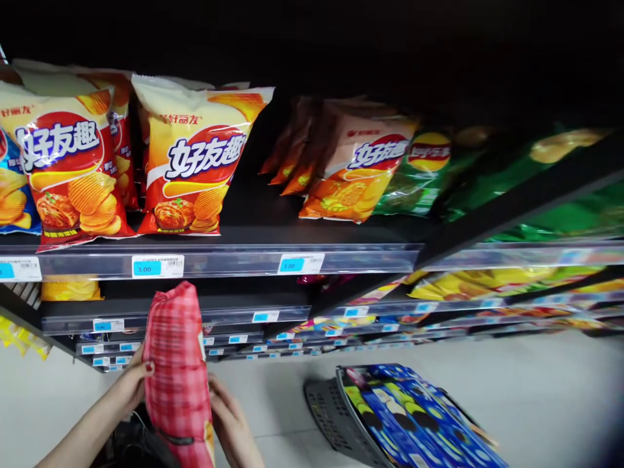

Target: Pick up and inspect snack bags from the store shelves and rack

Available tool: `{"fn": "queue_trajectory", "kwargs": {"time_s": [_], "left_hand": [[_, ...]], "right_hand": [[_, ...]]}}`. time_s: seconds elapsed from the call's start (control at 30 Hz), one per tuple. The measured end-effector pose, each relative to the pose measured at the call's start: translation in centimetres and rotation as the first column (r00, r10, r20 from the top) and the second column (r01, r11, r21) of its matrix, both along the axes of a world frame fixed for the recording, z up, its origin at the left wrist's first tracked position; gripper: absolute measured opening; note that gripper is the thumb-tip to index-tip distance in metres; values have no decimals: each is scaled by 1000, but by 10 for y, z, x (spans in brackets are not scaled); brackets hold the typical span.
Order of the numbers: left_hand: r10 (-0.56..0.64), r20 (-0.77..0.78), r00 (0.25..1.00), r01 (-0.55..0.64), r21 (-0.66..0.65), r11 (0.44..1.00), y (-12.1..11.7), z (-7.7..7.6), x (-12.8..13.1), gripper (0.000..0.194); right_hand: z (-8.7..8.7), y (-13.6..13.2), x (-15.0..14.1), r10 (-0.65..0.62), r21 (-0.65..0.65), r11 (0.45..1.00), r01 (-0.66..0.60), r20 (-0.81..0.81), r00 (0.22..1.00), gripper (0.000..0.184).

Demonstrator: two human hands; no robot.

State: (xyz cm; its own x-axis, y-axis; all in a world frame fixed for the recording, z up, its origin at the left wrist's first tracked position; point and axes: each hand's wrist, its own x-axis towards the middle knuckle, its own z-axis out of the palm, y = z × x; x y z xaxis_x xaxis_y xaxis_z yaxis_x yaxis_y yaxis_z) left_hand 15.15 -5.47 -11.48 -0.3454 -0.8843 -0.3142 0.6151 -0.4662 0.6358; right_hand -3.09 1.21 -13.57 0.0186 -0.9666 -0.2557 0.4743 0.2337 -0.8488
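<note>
A puffed red plaid snack bag is held upright between my hands, in front of the lower shelves. My left hand grips its left edge, with the thumb on the near face and the other fingers hidden behind. Against the right edge is my right hand, its fingers curled round the side and partly hidden by the bag. Above, on the shelf, stand a red and yellow chip bag and a similar chip bag to its left.
Orange chip bags lean farther right, beside green chip bags. Price tags line the shelf edge. On the floor, a grey basket holds blue packages. A dark divider slants across the right.
</note>
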Motion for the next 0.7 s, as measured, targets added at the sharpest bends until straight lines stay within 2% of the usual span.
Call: {"fn": "queue_trajectory", "kwargs": {"time_s": [0.03,0.1,0.17,0.23,0.27,0.3,0.4,0.5,0.63,0.7], "left_hand": [[8,64,998,-4,-68,998,1,8,0,53],[9,281,960,61,-243,968,6,24,0,71],[49,555,830,195,-372,908,10,37,1,79],[67,723,687,328,-392,860,14,45,4,83],[40,752,658,383,-380,842,15,47,6,84],[-4,749,662,426,-371,825,15,48,8,85],[-121,644,756,452,-378,808,14,49,12,86],[-139,616,775,424,-345,838,14,47,11,85],[-136,672,728,397,-252,883,16,45,7,79],[-135,693,708,392,-227,892,16,45,5,76]], "right_hand": [[10,1,-3,26,-51,998,-24,33,999,55],[25,5,-3,71,-122,990,-65,45,996,70],[30,8,1,75,-116,990,-76,-8,997,78],[27,11,6,46,-62,997,-46,-12,999,79],[24,11,8,31,-31,999,-30,21,999,79],[21,12,9,18,-3,1000,-17,63,998,80],[18,14,10,-20,47,999,14,136,991,79],[25,15,10,-60,95,994,46,147,987,76],[35,13,10,-147,220,967,130,63,987,65],[35,10,9,-130,218,968,123,15,991,58]]}}
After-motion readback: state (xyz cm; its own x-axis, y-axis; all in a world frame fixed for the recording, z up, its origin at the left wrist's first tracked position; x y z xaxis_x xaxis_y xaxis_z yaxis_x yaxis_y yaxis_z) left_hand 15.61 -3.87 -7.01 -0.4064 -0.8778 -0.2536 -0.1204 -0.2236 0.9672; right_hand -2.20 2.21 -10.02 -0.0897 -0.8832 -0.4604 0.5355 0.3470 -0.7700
